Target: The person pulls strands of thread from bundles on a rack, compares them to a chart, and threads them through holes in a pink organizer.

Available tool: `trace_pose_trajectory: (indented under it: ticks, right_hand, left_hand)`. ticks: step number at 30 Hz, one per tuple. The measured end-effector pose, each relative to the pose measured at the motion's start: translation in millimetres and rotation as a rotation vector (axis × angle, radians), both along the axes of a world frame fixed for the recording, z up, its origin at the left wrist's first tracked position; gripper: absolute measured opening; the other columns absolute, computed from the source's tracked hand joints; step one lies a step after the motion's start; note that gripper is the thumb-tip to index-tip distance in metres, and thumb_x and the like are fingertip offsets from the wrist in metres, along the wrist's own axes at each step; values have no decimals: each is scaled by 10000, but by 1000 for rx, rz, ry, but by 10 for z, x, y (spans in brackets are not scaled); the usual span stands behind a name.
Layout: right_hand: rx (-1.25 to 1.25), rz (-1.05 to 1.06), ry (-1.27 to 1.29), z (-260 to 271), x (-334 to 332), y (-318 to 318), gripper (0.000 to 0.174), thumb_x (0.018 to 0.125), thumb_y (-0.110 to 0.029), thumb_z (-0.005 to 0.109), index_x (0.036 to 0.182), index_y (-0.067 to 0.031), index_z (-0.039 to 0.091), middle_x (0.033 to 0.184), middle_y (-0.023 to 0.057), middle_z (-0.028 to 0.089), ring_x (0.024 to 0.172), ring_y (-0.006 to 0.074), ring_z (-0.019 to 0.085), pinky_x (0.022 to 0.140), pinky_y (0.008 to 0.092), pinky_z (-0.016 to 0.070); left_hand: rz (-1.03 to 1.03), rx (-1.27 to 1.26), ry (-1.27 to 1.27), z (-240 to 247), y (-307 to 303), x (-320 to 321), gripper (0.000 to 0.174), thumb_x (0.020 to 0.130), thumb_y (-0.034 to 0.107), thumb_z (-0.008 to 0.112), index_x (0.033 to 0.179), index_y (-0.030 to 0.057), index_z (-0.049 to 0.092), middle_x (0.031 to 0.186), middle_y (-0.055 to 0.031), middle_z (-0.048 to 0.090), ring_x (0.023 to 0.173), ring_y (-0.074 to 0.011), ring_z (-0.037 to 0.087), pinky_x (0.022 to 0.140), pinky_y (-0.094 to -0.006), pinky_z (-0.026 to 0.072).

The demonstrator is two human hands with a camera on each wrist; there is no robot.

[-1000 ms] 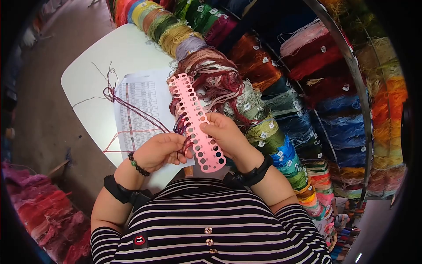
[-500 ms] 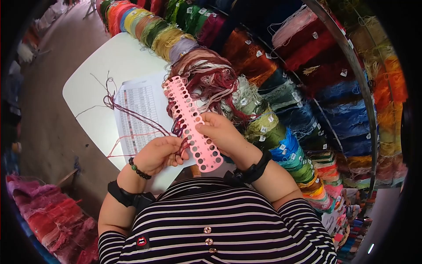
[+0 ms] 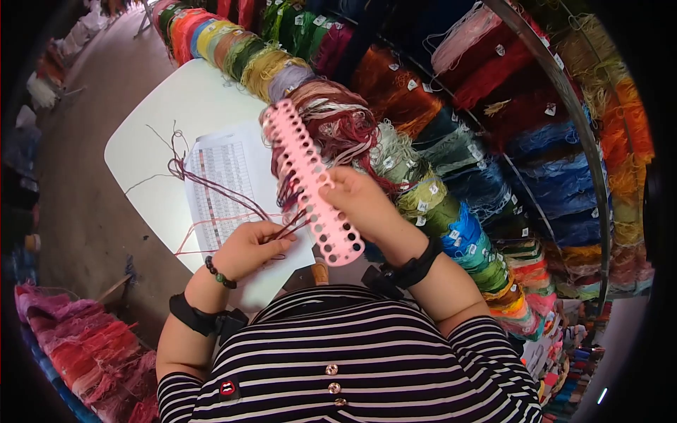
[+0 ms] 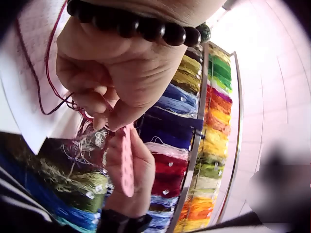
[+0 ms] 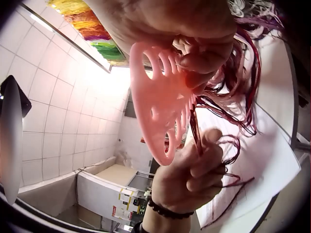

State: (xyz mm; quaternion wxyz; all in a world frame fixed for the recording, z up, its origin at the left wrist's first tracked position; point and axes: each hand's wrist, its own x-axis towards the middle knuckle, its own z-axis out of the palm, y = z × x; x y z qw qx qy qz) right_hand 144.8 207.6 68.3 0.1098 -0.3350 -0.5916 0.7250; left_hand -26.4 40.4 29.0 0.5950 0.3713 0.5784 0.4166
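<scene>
A long pink thread organizer card (image 3: pixel 302 162), with round holes along both edges, is held up by the right hand (image 3: pixel 361 202). That hand grips its right edge, thumb on the face. Several looped strands in maroon, pink and white hang from the far part of the card. The left hand (image 3: pixel 252 248) pinches dark maroon embroidery thread (image 3: pixel 296 221) between thumb and fingers. This thread stretches up to the card's left edge. In the right wrist view, the thread (image 5: pixel 195 128) runs taut from the pinching fingers to the holes.
A white table (image 3: pixel 151 134) bears a printed colour chart (image 3: pixel 222 158). Long purple strands (image 3: pixel 218 189) and pink strands (image 3: pixel 204 227) trail over both. Racks of tagged skeins (image 3: pixel 423 190) line the right side. More reddish skeins (image 3: pixel 84 345) lie at lower left.
The left hand has drawn away from the card, down and to the left, pulling the maroon thread straighter. The card has tilted a little in the right hand, which keeps its grip.
</scene>
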Motion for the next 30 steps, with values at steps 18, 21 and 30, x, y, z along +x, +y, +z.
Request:
trace_pose_trajectory:
  ticks: [18,21,30]
  right_hand:
    - [95,-234,269,175,-195,602,207,909,-31,575,1110,19,581,909,58,668,744,96,623,652,243,500]
    - [46,-223,250,-305,-200,504,196,905,-47,589,1092,11,587,826,11,627,667,64,551,587,225,445]
    - [166,-238,21,-764,-180,382,191,917,-121,614,1049,16,599,777,-3,608,647,49,517,565,214,414]
  left_hand:
    - [863,139,798,241,-501,-3011,661,825,70,641,1429,-8,383,1398,-146,485,986,-168,571,846,-282,474]
    - [732,122,828,-256,-765,-2775,698,767,90,691,1403,-4,420,1323,-153,531,1115,-211,543,946,-316,442]
    - [784,8,989,-361,-1040,-851,533,754,101,720,1259,30,565,1249,-156,566,1073,-241,561,900,-353,468]
